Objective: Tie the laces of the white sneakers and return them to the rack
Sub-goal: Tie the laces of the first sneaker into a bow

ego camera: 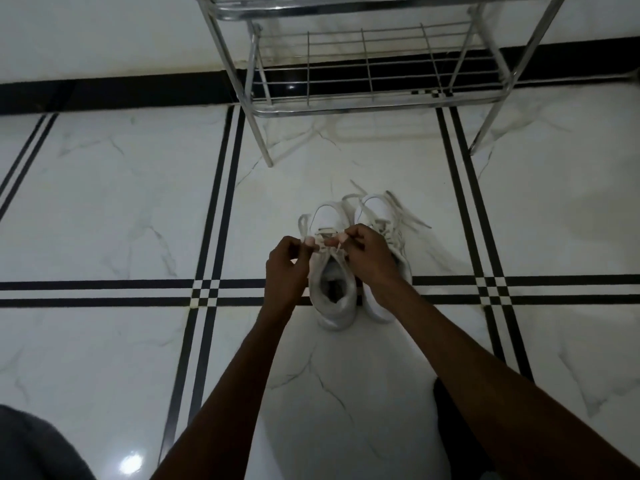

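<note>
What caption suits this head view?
Both hands tie the left sneaker's laces on tiled floor before a metal rack.

White marble floor with black inlay stripes, black skirting below a pale wall

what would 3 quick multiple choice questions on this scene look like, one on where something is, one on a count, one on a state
1. Where do the white sneakers stand?
A. on the rack's lower shelf
B. on the floor in front of the rack
C. on the person's lap

2. How many sneakers show?
A. one
B. two
C. four

3. What state are the laces of the right-side sneaker in?
A. loose and splayed out
B. tied in a bow
C. removed

Answers: 1 B, they sit on the marble floor short of the metal rack. 2 B, a pair stands side by side. 3 A, its lace ends trail over the floor while the left hand and right hand pinch the other sneaker's laces.
</note>
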Available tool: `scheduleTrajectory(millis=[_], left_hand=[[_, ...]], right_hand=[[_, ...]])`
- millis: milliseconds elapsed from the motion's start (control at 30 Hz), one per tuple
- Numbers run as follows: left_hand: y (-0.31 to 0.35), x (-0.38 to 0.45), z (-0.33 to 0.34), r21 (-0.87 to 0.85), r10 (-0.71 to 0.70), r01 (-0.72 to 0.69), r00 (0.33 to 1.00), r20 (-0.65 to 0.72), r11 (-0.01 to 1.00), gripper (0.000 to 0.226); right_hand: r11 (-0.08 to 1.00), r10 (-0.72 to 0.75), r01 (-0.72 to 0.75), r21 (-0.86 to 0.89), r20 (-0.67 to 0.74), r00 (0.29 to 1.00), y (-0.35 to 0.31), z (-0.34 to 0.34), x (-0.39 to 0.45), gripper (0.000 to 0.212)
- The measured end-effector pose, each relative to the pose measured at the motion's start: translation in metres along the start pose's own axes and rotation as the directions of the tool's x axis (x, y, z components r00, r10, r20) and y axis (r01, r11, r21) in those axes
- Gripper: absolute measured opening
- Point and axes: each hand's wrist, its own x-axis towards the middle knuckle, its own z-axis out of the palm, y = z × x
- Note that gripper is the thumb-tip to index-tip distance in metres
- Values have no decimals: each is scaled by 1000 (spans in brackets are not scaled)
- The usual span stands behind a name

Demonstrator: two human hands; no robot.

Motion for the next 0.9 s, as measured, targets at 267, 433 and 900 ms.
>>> scheduleTrajectory(millis=[267,433,900], left_hand=[[10,-2,-16,-349,26,14,994,108,937,30],[10,-1,-16,-342,33,5,994,103,940,29],[40,16,-38,-214,213,-172,959,186,962,34]], right_hand=[[997,-50,46,55,72,996,5,-5,1,28],[994,-28,8,111,177,984,3,-7,-5,40],[994,-105,98,56,133,986,-12,2,-9,23]])
